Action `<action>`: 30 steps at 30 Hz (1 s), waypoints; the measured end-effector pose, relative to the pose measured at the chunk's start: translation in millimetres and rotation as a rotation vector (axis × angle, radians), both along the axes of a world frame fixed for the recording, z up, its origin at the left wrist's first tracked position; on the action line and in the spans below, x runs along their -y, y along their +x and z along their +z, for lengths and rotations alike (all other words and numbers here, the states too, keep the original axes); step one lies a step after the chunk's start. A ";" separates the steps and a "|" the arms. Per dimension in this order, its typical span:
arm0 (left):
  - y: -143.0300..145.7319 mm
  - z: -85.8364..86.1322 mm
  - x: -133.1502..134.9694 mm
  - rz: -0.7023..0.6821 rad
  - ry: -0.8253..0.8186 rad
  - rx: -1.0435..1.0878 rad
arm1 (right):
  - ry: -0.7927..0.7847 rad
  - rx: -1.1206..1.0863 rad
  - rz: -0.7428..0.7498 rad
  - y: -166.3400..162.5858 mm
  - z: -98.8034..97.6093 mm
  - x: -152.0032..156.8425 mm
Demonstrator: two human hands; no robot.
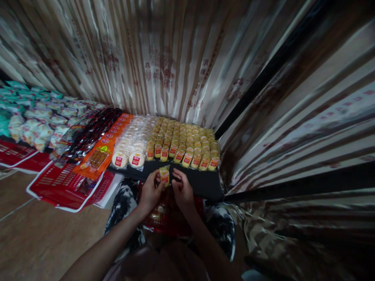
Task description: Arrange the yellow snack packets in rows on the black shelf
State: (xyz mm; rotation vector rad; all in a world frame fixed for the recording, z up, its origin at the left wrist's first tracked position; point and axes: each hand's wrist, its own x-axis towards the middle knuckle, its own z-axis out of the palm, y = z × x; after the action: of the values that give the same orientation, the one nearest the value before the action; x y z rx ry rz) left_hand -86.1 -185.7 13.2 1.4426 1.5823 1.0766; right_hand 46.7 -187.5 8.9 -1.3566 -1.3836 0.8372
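Note:
Between the thumb and fingers of my left hand [152, 192] is a small yellow snack packet [165, 176] with a red label. My right hand [183, 190] is beside it, fingers apart and holding nothing. Both hands are over the front edge of a black shelf [202, 180]. Just beyond them, rows of matching yellow packets [187, 158] stand close together. To their left lie clear-wrapped round white crackers [136, 158] with red labels. Below my hands, between my knees, sits a red basket [172, 218] with shiny packets inside; my arms partly hide it.
An orange snack bag [99, 154], dark shiny packets [90, 128] and white packets [36, 132] extend along the shelf to the left. Another red basket [63, 185] with a white handle is on the floor. A printed plastic curtain [164, 58] hangs behind, beside a dark pole [258, 89].

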 end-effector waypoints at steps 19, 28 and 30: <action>41.9 1.0 -88.9 0.096 0.169 -0.463 | 0.191 1.043 0.099 37.7 -29.8 -56.4; 46.4 -27.2 -87.9 0.160 0.262 -0.456 | 0.217 0.970 0.089 39.9 -38.3 -56.9; 48.3 -30.0 -80.9 0.141 0.288 -0.481 | 0.220 0.965 0.086 39.9 -38.7 -57.1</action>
State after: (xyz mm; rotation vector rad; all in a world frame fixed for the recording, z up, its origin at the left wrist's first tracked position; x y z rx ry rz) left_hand -37.8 -104.8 -16.8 1.9152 1.9438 1.1287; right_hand 86.5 -130.4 -29.9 -1.5972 -2.1891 0.0135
